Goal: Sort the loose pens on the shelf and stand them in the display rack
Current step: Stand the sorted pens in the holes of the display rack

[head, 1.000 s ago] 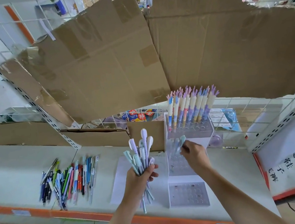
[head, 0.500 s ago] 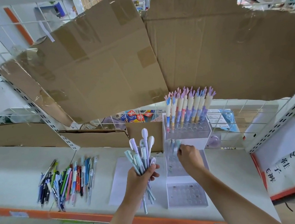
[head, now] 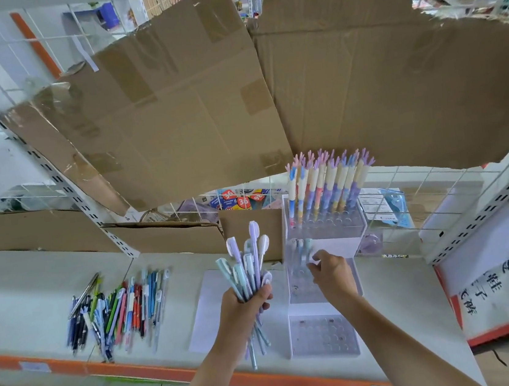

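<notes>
My left hand (head: pixel 244 306) grips a bundle of pastel pens (head: pixel 249 264), caps up, above the shelf just left of the clear stepped display rack (head: pixel 325 335). My right hand (head: pixel 332 276) hovers over the rack's middle tier with loosely curled fingers and nothing visible in them. Its fingertips are beside a few pastel pens (head: pixel 300 248) standing in that tier. On the top tier stand several antler-capped pens (head: pixel 326 184). The lowest tier shows only bare holes. A pile of loose mixed pens (head: pixel 120 308) lies on the shelf to the left.
A white paper sheet (head: pixel 208 307) lies under my left hand. A small cardboard box (head: pixel 251 231) stands behind it. Large cardboard sheets (head: pixel 172 106) hang over the wire back grid. The shelf's orange front edge (head: pixel 173 374) runs below my arms.
My right hand stood a pen in the rack's middle tier and has drawn back a little from it. My left hand kept the bundle nearly still.
</notes>
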